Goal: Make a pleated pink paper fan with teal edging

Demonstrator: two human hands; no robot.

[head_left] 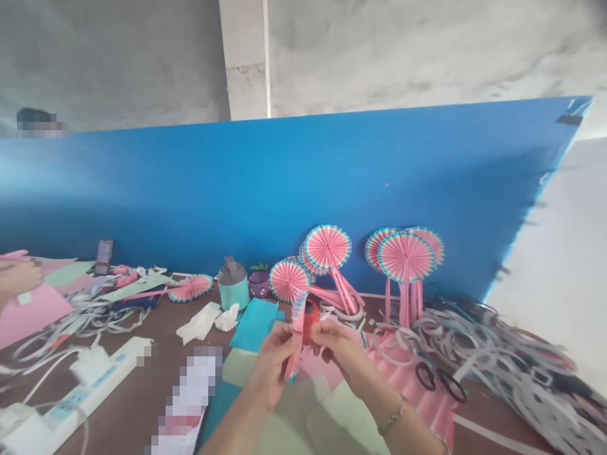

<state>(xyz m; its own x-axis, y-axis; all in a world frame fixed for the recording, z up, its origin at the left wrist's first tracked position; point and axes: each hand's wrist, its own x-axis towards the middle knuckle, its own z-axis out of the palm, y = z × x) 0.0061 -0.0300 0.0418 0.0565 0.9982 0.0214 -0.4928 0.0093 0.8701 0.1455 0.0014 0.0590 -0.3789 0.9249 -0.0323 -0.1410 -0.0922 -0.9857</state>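
Note:
Both my hands meet over the table's middle on a folded pink pleated paper strip [298,328] with blue-edged ends. My left hand [270,370] pinches its lower part, fingers closed around it. My right hand [339,344], with a bracelet on the wrist, pinches the strip's upper side from the right. Behind the strip stands a small red roll [311,316], partly hidden. Finished pink paper fans [327,248] with long tails lean against the blue board [303,189].
Black scissors [439,379] lie on pink pleated paper to the right. A heap of grey paper strips [512,360] fills the right side. A teal bottle [233,284], purple pot [258,282], power strip [85,385] and phone [104,256] stand left. Another person's hand [19,278] is at far left.

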